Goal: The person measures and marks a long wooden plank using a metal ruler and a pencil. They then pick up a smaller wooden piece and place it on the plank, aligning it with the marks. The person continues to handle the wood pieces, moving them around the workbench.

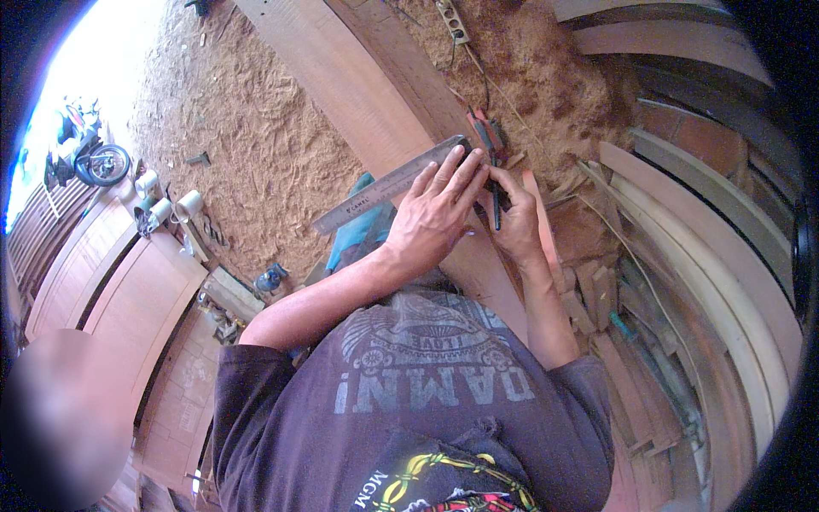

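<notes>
A long reddish-brown wooden board [367,111] runs diagonally under my hands. Across it lies a try square with a steel blade [384,189], its far-right end at the board's right edge. My left hand [431,209] presses flat over the square, fingers stretched along the blade toward its dark stock and holding it against the wood. Just right of it, my right hand [519,224] is closed around a slim dark pencil or pen [496,206], held near the board's right edge. My left palm hides part of the square.
Sawdust [230,136] covers the ground. A power strip [452,21] with a cable lies ahead, and a red-and-black tool [483,128] sits beyond my right hand. Curved boards [682,230] stack at right; panels [145,290], white mugs [188,205] and a motorcycle [102,165] are at left.
</notes>
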`<state>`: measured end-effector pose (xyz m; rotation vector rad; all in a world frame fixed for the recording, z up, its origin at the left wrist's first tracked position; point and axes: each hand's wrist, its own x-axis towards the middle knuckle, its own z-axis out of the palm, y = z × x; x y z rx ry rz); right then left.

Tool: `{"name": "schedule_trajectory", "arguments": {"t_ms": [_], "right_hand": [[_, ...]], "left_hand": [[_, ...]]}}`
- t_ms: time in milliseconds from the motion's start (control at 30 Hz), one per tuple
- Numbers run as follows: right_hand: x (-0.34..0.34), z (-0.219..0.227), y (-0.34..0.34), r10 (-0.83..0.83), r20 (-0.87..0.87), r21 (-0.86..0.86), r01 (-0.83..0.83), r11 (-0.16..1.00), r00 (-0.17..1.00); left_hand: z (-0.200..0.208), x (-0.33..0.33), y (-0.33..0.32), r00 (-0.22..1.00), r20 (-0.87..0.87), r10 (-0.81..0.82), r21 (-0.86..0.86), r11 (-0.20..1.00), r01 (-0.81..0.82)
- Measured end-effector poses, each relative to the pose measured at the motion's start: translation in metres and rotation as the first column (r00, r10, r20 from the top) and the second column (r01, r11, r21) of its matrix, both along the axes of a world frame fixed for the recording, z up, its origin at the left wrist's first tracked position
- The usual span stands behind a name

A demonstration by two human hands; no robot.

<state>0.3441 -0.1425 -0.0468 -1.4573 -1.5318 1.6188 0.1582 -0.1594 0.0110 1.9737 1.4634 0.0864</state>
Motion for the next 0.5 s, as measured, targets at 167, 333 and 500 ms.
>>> {"name": "schedule_trajectory", "arguments": {"t_ms": [167,333,500], "right_hand": [[0.0,0.006,0.003,0.012,0.052,-0.013,-0.011,1.0,0.999],[0.003,0.031,0.036,-0.045,0.0,-0.007,0.045,0.999,0.999],[-0.015,0.037,0.083,0.075,-0.132,0.159,-0.054,0.986,0.988]], "left_hand": [[0.001,-0.001,0.001,1.0,-0.021,-0.017,0.0,1.0,0.017],[0.002,-0.003,0.002,0.999,0.032,-0.003,0.015,1.0,0.003],[-0.003,-0.002,0.001,0.999,0.039,0.0,0.057,0.998,-0.002]]}}
